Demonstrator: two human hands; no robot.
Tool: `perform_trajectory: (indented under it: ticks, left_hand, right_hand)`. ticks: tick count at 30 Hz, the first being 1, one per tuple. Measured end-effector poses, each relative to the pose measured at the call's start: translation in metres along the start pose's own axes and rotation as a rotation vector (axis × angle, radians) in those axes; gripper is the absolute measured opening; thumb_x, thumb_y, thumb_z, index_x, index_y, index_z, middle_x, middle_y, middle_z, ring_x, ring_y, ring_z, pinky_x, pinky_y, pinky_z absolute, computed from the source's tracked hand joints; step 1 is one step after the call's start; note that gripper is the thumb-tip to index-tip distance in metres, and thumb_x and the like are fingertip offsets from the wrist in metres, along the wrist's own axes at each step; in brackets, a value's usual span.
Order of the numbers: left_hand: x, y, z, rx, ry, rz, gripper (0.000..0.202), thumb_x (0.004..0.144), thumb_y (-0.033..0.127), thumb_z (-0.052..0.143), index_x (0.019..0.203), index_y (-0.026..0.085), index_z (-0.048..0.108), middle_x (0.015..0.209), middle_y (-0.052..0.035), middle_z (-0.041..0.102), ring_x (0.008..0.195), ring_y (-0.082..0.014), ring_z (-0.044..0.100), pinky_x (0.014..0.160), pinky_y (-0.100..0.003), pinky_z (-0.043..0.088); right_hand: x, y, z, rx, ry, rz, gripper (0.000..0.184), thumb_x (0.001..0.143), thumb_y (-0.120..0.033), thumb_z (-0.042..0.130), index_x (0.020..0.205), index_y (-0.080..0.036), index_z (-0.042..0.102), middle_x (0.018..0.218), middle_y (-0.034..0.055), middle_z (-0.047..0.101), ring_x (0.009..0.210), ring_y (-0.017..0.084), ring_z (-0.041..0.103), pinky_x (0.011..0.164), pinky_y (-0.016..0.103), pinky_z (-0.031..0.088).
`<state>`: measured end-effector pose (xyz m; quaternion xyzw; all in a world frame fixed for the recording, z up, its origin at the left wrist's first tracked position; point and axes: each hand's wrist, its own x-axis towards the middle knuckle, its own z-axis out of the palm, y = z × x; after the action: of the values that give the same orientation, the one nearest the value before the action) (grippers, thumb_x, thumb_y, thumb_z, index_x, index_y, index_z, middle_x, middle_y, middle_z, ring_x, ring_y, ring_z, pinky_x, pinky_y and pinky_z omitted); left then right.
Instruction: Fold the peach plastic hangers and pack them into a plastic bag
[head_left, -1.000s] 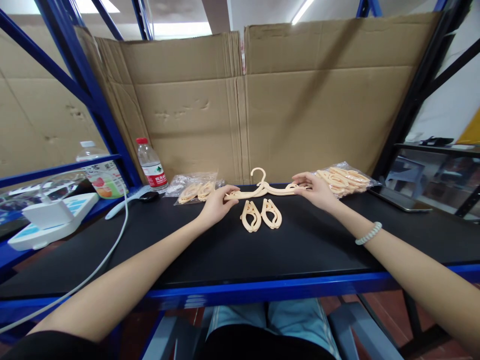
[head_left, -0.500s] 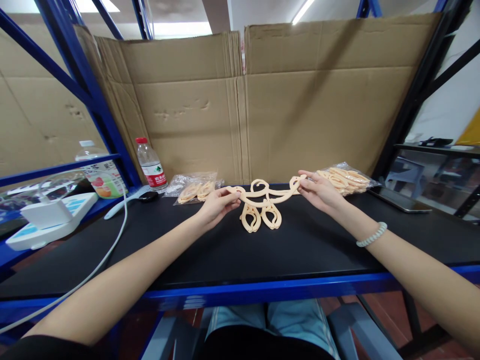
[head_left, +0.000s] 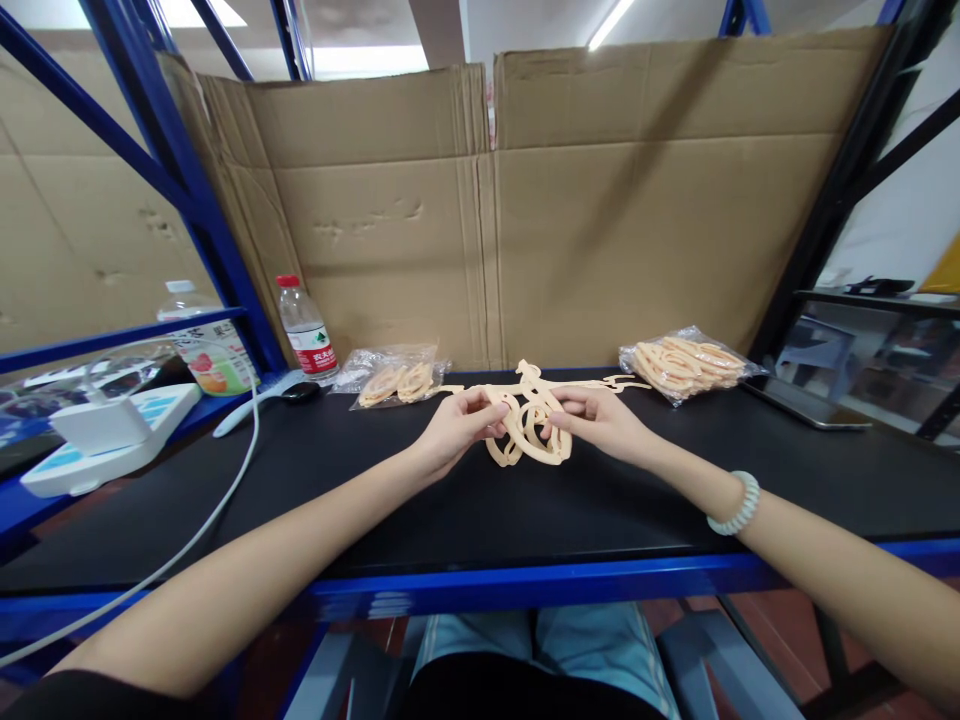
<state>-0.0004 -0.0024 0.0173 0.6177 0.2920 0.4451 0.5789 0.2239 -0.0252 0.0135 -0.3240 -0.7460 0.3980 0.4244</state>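
A beige folding clothes hanger (head_left: pixel 541 446) is held in front of me, its arms folded inward into a compact loop shape. My left hand (head_left: pixel 469 418) pinches its left side with the fingertips. On its right side, the thumb and fingers of my right hand (head_left: pixel 596 418) are closed on it. Partly hidden beneath it, another folded beige hanger (head_left: pixel 504 456) lies on the black tabletop (head_left: pixel 480 520). Just behind my hands lies an opened-out beige hanger (head_left: pixel 592 384), its middle partly covered.
Clear bags of beige hangers lie at the right (head_left: pixel 694 362) and left (head_left: pixel 397 378). A red-capped water bottle (head_left: pixel 306 335), a black-and-white handled item (head_left: pixel 262 398), a power strip (head_left: pixel 112 435) and its white cable (head_left: pixel 217 505) are leftward. A flat dark device (head_left: pixel 810 405) lies right; cardboard (head_left: pixel 637 200) stands behind.
The hanger's arms were spread wide between my hands and are now folded inward. Both hands have come closer together, and the opened-out hanger behind shows more.
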Motion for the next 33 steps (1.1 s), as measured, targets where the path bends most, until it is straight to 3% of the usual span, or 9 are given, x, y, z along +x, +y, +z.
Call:
perform_trajectory:
  ticks: [5, 11, 17, 22, 29, 33]
  left_hand:
    - [-0.001, 0.001, 0.003, 0.015, 0.013, 0.012, 0.025, 0.067, 0.027, 0.078, 0.078, 0.012, 0.061, 0.078, -0.0013, 0.063, 0.066, -0.0089, 0.059, 0.068, -0.025, 0.051]
    - [-0.004, 0.003, 0.007, 0.075, 0.043, 0.089, 0.028, 0.064, 0.03, 0.08, 0.076, 0.013, 0.061, 0.076, -0.0022, 0.065, 0.067, -0.0109, 0.06, 0.067, -0.025, 0.051]
    - [-0.006, 0.003, 0.011, 0.1, 0.069, 0.116, 0.029, 0.065, 0.032, 0.078, 0.083, 0.013, 0.064, 0.073, -0.0021, 0.064, 0.066, -0.0116, 0.059, 0.066, -0.026, 0.05]
    - [-0.007, 0.003, 0.011, 0.13, 0.035, 0.144, 0.028, 0.07, 0.033, 0.074, 0.089, 0.013, 0.065, 0.074, -0.0022, 0.063, 0.062, -0.0099, 0.055, 0.064, -0.025, 0.047]
    - [-0.005, 0.0, 0.01, 0.154, 0.002, 0.139, 0.022, 0.074, 0.034, 0.07, 0.078, 0.014, 0.064, 0.069, -0.0011, 0.059, 0.063, -0.0106, 0.055, 0.066, -0.026, 0.047]
    - [-0.004, 0.002, 0.011, 0.099, 0.009, 0.084, 0.025, 0.073, 0.036, 0.071, 0.079, 0.013, 0.063, 0.076, -0.0024, 0.062, 0.068, -0.0123, 0.058, 0.069, -0.029, 0.049]
  right_hand:
    - [-0.002, -0.001, 0.001, -0.101, 0.035, -0.04, 0.038, 0.084, -0.041, 0.058, 0.113, -0.017, 0.064, 0.082, 0.0047, 0.072, 0.071, 0.019, 0.068, 0.066, 0.031, 0.055]
    - [-0.001, -0.003, 0.0, -0.119, 0.094, -0.062, 0.039, 0.083, -0.039, 0.06, 0.115, -0.018, 0.066, 0.101, 0.0074, 0.07, 0.068, 0.018, 0.068, 0.061, 0.031, 0.056]
    - [-0.003, -0.002, 0.001, -0.165, 0.011, -0.047, 0.04, 0.085, -0.039, 0.058, 0.118, -0.017, 0.064, 0.072, 0.0034, 0.071, 0.064, 0.018, 0.065, 0.061, 0.029, 0.052]
    - [-0.006, -0.003, 0.005, -0.099, -0.119, -0.041, 0.038, 0.086, -0.041, 0.058, 0.115, -0.018, 0.065, 0.071, 0.0018, 0.069, 0.063, 0.014, 0.061, 0.059, 0.025, 0.047]
    - [-0.007, -0.01, 0.007, -0.168, -0.144, -0.025, 0.037, 0.086, -0.046, 0.056, 0.099, -0.015, 0.069, 0.058, -0.003, 0.054, 0.049, 0.008, 0.044, 0.047, 0.021, 0.037]
    - [-0.005, -0.007, 0.007, -0.114, -0.147, -0.045, 0.038, 0.088, -0.046, 0.052, 0.103, -0.014, 0.068, 0.069, 0.0009, 0.06, 0.054, 0.008, 0.048, 0.052, 0.022, 0.043]
